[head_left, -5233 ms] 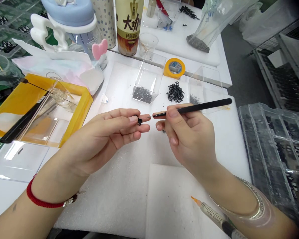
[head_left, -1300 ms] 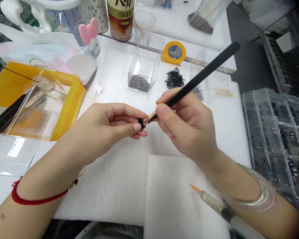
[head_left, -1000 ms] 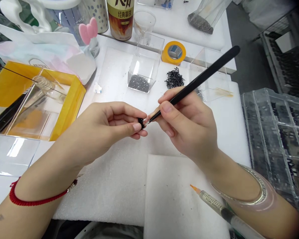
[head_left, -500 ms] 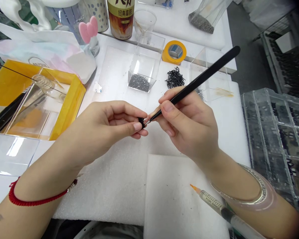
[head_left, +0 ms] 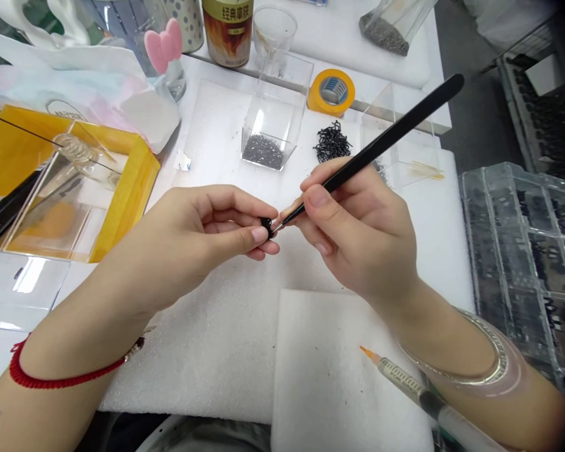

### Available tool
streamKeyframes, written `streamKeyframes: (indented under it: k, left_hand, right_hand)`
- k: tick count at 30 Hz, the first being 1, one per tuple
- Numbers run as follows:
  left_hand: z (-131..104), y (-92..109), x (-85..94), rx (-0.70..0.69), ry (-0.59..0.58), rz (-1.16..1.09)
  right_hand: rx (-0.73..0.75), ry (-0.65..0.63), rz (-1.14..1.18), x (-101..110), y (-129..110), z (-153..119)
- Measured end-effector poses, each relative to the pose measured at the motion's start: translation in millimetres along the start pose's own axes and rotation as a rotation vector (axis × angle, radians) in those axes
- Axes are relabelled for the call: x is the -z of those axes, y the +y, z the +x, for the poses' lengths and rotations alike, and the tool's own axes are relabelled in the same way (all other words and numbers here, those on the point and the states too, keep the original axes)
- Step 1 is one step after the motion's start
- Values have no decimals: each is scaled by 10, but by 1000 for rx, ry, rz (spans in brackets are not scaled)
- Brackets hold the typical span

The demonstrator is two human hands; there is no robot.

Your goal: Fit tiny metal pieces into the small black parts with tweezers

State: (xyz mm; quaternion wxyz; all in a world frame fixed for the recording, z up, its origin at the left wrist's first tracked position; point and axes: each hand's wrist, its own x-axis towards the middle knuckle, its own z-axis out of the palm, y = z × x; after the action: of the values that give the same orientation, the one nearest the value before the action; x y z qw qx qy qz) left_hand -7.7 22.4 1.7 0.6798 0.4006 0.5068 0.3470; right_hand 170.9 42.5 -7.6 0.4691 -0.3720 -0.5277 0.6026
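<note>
Between the thumb and fingers of my left hand [head_left: 216, 229] is a small black part [head_left: 267, 227], mostly covered by the fingertips. My right hand [head_left: 358, 226] grips black tweezers [head_left: 371, 150] like a pen, their handle slanting up to the right. The fine metal tip meets the black part or lies right at it; exact contact is too small to tell. Behind the hands stand a clear tray of tiny dark pieces [head_left: 262, 150] and a pile of black bent pieces [head_left: 333, 142].
Orange tape [head_left: 330, 92] lies at the back. A yellow-edged box [head_left: 145, 169] is at left, a compartment case [head_left: 513, 251] at right. A syringe [head_left: 400, 380] with an orange tip lies near my right forearm, over a white foam pad [head_left: 320, 376].
The view has shifted slightly, so objects at the back sit a little higher. Both hands keep their grips, and the tweezers' tip stays at the black part.
</note>
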Motion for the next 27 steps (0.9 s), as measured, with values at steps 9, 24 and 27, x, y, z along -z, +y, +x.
streamKeyframes:
  k: [9, 24, 27]
  left_hand:
    - [2, -9, 20, 38, -63, -70]
    - [19, -34, 19, 5, -77, -44]
    - [14, -38, 22, -7, -80, -44]
  right_hand:
    - [51, 4, -113, -2, 6, -27]
    - [-21, 1, -164, 7, -23, -44]
    - [-24, 5, -157, 1, -25, -43]
